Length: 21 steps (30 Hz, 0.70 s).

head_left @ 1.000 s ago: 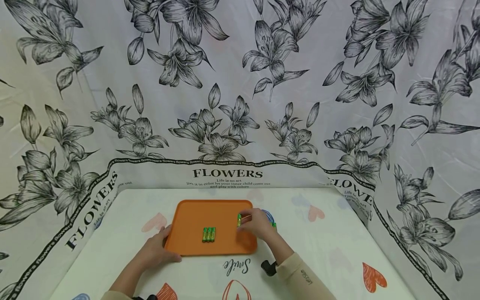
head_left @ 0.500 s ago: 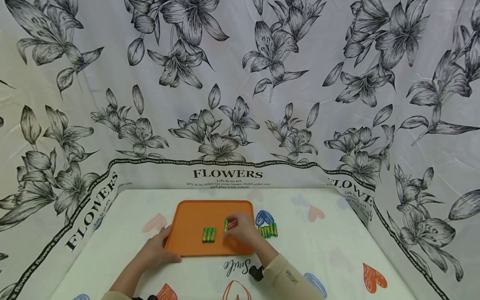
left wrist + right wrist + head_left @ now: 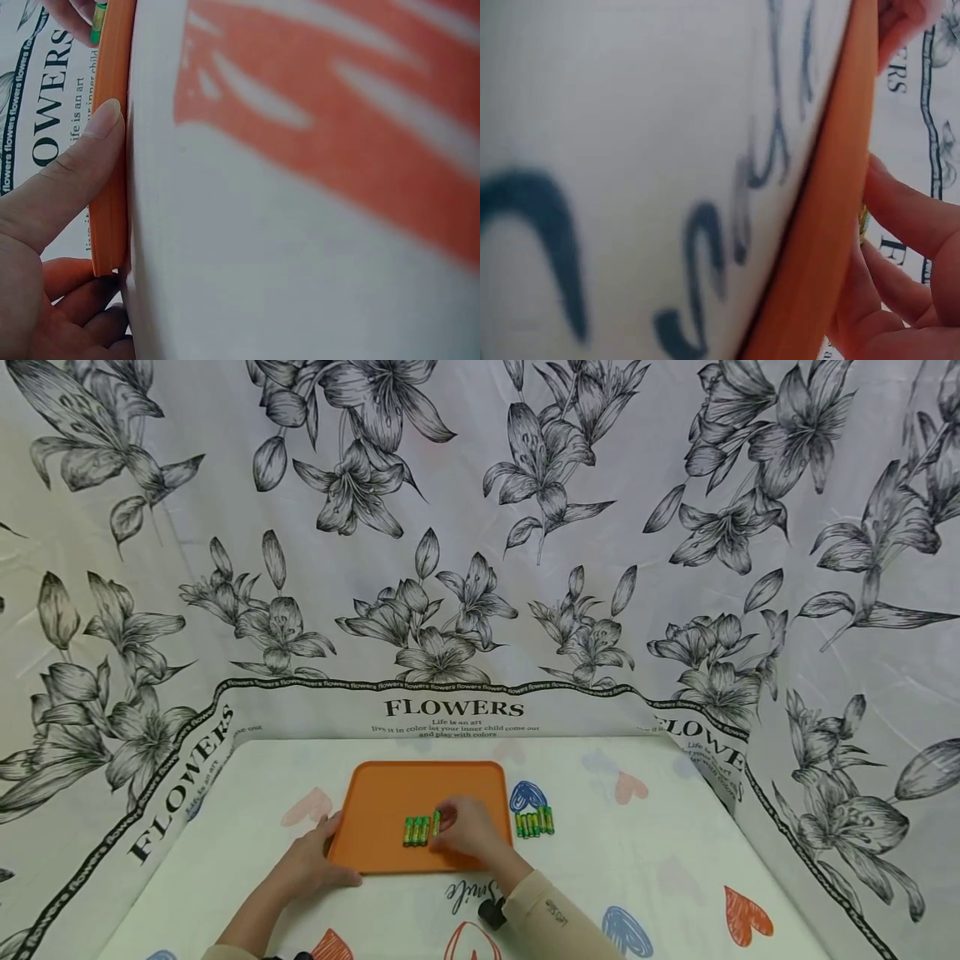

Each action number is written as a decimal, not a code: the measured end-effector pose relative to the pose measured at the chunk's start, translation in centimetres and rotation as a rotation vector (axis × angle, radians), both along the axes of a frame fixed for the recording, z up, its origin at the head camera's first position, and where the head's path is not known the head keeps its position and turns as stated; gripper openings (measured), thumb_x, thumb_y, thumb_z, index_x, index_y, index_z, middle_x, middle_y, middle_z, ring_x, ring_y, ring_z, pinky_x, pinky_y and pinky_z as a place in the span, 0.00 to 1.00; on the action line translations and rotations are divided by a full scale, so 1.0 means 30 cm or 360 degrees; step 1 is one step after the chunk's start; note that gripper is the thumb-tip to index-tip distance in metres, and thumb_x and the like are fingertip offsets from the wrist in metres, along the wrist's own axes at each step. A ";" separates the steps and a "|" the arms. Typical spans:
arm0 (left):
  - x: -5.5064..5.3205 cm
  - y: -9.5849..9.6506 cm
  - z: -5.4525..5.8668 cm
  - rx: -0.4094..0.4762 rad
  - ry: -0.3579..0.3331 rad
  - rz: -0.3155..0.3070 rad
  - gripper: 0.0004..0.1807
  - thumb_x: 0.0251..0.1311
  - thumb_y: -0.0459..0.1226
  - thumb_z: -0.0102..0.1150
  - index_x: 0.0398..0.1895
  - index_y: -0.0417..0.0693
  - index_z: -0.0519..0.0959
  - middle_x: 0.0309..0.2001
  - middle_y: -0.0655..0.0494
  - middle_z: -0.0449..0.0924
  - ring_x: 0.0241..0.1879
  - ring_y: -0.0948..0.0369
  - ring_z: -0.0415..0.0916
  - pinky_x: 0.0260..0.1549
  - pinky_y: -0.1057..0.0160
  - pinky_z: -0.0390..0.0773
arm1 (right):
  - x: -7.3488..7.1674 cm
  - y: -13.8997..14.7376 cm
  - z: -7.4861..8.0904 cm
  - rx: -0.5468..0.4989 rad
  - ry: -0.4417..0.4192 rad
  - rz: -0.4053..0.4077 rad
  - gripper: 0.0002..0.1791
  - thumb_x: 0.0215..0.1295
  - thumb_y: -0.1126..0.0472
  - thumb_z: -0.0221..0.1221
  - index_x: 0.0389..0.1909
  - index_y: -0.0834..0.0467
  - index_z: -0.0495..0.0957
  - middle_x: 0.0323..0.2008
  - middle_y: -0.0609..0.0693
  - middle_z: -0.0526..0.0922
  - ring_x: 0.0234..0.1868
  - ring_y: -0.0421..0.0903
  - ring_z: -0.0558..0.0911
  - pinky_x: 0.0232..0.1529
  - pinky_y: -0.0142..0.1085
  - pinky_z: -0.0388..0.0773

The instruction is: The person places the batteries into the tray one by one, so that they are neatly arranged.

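Note:
An orange tray (image 3: 378, 793) lies on the table. My left hand (image 3: 306, 863) holds it at the near left corner; in the left wrist view the thumb (image 3: 94, 142) presses on the tray's side and the fingers reach round the corner. Three green-and-yellow batteries (image 3: 416, 832) lie side by side on the tray. Just right of them my right hand (image 3: 468, 831) pinches another battery (image 3: 437, 823), held upright in line with the row, a small gap away. Whether it touches the tray I cannot tell. In the right wrist view the fingers mostly hide this battery (image 3: 864, 223).
Right of the tray, several more green batteries (image 3: 534, 822) lie in a row on the white printed tablecloth (image 3: 675, 877). A flower-patterned curtain (image 3: 457, 610) stands behind the table and along its sides.
My right hand has carried the battery left across the tray, from its right side to beside the three batteries. The left hand stays at the tray corner.

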<state>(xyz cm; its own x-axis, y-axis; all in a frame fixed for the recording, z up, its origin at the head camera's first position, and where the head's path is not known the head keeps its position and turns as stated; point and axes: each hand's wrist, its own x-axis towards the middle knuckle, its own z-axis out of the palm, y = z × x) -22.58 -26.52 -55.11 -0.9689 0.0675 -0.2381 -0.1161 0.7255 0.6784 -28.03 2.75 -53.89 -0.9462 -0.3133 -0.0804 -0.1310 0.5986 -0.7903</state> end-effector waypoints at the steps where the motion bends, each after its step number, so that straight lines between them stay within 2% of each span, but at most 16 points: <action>1: 0.000 0.000 0.000 0.0000 -0.0003 0.0000 0.77 0.27 0.57 0.84 0.80 0.38 0.50 0.77 0.27 0.41 0.76 0.30 0.42 0.70 0.30 0.50 | 0.001 -0.004 -0.002 0.0026 -0.0003 -0.0002 0.32 0.45 0.60 0.80 0.55 0.59 0.82 0.34 0.44 0.81 0.34 0.39 0.77 0.40 0.33 0.80; 9: -0.005 0.005 0.010 -0.0001 -0.0027 0.0013 0.76 0.28 0.57 0.84 0.80 0.38 0.49 0.78 0.28 0.41 0.76 0.31 0.42 0.70 0.30 0.50 | -0.003 -0.026 -0.018 0.0096 -0.0005 -0.0008 0.32 0.45 0.60 0.81 0.54 0.59 0.82 0.34 0.46 0.79 0.35 0.41 0.74 0.41 0.34 0.78; 17: -0.003 0.001 -0.001 -0.0022 -0.0012 0.0008 0.77 0.27 0.58 0.84 0.80 0.39 0.50 0.77 0.27 0.41 0.76 0.30 0.42 0.70 0.30 0.49 | -0.004 -0.034 -0.027 0.0077 -0.0016 0.0000 0.34 0.43 0.61 0.81 0.55 0.60 0.82 0.33 0.45 0.79 0.34 0.42 0.74 0.40 0.35 0.78; 21: -0.004 0.001 -0.005 -0.0027 0.0000 0.0003 0.77 0.27 0.59 0.84 0.80 0.38 0.50 0.77 0.27 0.41 0.76 0.30 0.42 0.70 0.30 0.49 | -0.001 -0.030 -0.022 0.0051 -0.0044 -0.0016 0.35 0.43 0.59 0.81 0.56 0.59 0.81 0.36 0.45 0.80 0.36 0.42 0.75 0.45 0.37 0.81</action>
